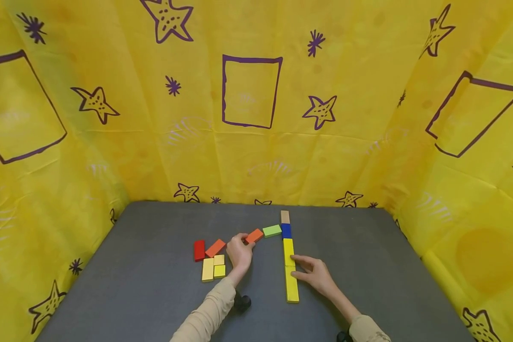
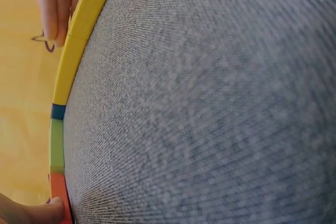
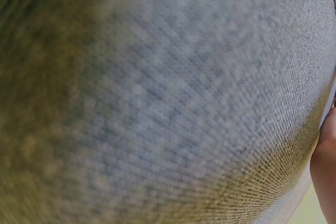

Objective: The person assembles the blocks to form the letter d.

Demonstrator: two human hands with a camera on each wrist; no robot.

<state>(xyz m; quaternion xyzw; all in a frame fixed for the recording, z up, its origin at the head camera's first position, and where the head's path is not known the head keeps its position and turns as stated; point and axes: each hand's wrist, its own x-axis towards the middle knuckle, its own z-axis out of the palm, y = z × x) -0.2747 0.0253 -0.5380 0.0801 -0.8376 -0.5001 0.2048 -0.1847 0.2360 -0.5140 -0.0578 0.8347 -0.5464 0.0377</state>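
Observation:
My left hand [image 1: 240,252] pinches an orange block [image 1: 254,236] between thumb and fingers; its thumb also shows against the orange block [image 2: 59,190] in the left wrist view. Beyond that block lies a light green block [image 1: 272,231], close to a straight column. This column runs from a tan block [image 1: 285,217] at the far end through a blue block [image 1: 286,231] to two long yellow blocks [image 1: 288,251]. My right hand [image 1: 318,274] is at the right side of the yellow blocks, thumb and fingers apart, fingertips right at their edge.
Left of my left hand, a red block [image 1: 199,251] and another orange block [image 1: 215,248] lie near a pale yellow block [image 1: 207,270] and two small square blocks [image 1: 219,271]. The dark grey table [image 1: 154,294] is walled by a yellow patterned cloth [image 1: 248,161].

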